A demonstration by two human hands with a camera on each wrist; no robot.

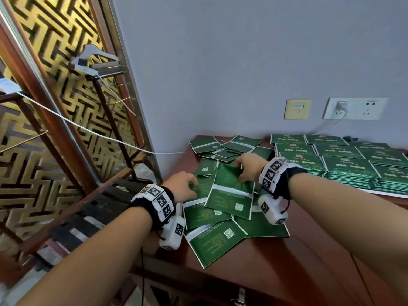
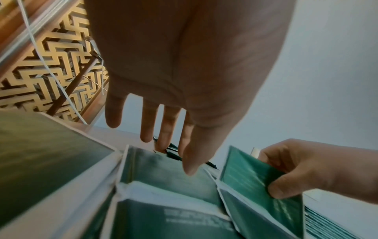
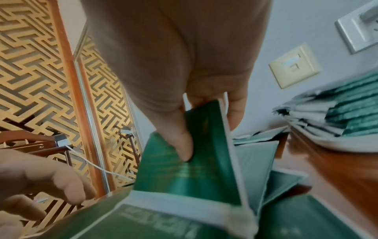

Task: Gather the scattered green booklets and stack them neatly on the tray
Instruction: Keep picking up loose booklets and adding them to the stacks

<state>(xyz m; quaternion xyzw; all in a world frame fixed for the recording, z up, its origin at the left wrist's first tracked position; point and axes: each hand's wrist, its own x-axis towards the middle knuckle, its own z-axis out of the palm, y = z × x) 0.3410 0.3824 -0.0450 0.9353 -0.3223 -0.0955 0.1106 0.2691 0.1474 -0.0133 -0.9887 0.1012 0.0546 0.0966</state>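
Note:
Several green booklets (image 1: 215, 241) lie scattered and overlapping on the left part of the brown table (image 1: 276, 266). My right hand (image 1: 240, 173) pinches the far edge of one open booklet (image 1: 229, 186), lifting it off the pile; in the right wrist view the thumb (image 3: 184, 145) presses its green cover (image 3: 184, 176) with fingers behind. My left hand (image 1: 193, 184) hovers with straight fingers (image 2: 147, 129) just over the booklets (image 2: 169, 177) to the left of it, holding nothing. Neat stacks of green booklets (image 1: 348, 166) fill the white tray (image 1: 388, 193) at the right.
More loose booklets (image 1: 229, 146) lie near the wall. A cream switch plate (image 1: 297, 109) and a white socket with a plug (image 1: 355, 108) are on the wall above the tray. A gold lattice screen (image 1: 44, 107), a wooden rack and a white cable (image 1: 88, 129) stand left of the table.

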